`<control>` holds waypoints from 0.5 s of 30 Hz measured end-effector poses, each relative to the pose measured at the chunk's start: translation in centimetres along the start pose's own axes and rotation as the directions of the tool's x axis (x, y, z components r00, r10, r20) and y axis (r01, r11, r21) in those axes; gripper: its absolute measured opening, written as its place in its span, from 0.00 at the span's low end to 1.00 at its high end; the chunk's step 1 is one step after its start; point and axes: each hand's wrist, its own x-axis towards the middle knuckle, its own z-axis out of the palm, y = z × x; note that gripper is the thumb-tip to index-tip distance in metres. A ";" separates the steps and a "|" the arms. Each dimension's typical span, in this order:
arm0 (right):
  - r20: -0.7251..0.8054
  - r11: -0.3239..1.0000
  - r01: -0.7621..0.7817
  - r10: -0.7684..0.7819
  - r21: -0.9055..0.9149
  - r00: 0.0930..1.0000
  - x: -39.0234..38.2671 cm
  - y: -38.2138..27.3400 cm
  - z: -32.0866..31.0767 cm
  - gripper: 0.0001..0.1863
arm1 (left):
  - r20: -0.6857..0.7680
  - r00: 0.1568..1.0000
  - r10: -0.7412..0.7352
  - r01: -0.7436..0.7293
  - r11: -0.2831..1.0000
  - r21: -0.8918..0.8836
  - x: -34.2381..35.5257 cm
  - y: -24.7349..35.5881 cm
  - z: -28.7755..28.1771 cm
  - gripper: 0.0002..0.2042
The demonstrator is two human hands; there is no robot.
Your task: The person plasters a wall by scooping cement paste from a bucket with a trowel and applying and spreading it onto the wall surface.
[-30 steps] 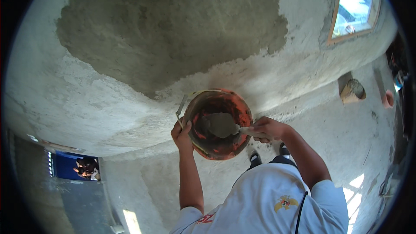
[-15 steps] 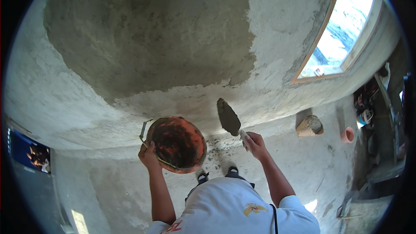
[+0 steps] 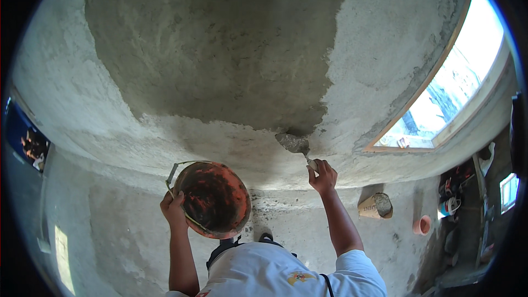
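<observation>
Grey wet plaster (image 3: 220,49) across the wall, darker than the dry render (image 3: 396,38) around it. At the lower right edge of that wet patch, a trowel (image 3: 293,143) with its blade laid against the wall, loaded with mortar. Right hand (image 3: 323,176) just below the patch, fingers curled shut around the trowel handle, arm raised. Below the patch and to its left, an orange bucket (image 3: 213,199), smeared with grey inside, mouth tilted toward the camera. Left hand (image 3: 174,207) closed on the bucket's rim and thin wire handle at its left side, holding it up well apart from the wall. Right of the patch, a bright window opening (image 3: 456,88) with a wooden frame. Far below the patch on the floor, an open sack (image 3: 375,206) and beside it a small orange pot (image 3: 422,224).
</observation>
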 end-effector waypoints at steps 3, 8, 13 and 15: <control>0.014 0.998 0.061 -0.061 -0.026 0.998 1.3 1.1 0.6 0.16 | -0.026 0.998 0.065 -0.063 0.995 0.072 -0.7 -0.3 0.1 0.13; 0.004 0.998 0.048 -0.048 -0.050 0.999 1.7 1.7 2.6 0.17 | -0.057 0.998 0.029 -0.024 0.995 0.099 -1.2 -1.1 -0.3 0.12; -0.006 0.983 -0.186 0.186 -0.009 0.983 -0.5 3.1 3.4 0.17 | -0.069 0.995 0.067 -0.058 0.991 0.125 -1.3 -1.6 -1.4 0.14; -0.023 0.976 -0.216 0.216 0.030 0.976 -1.7 3.1 3.4 0.16 | -0.060 0.996 0.059 -0.052 0.993 0.103 -1.4 -1.5 -1.5 0.14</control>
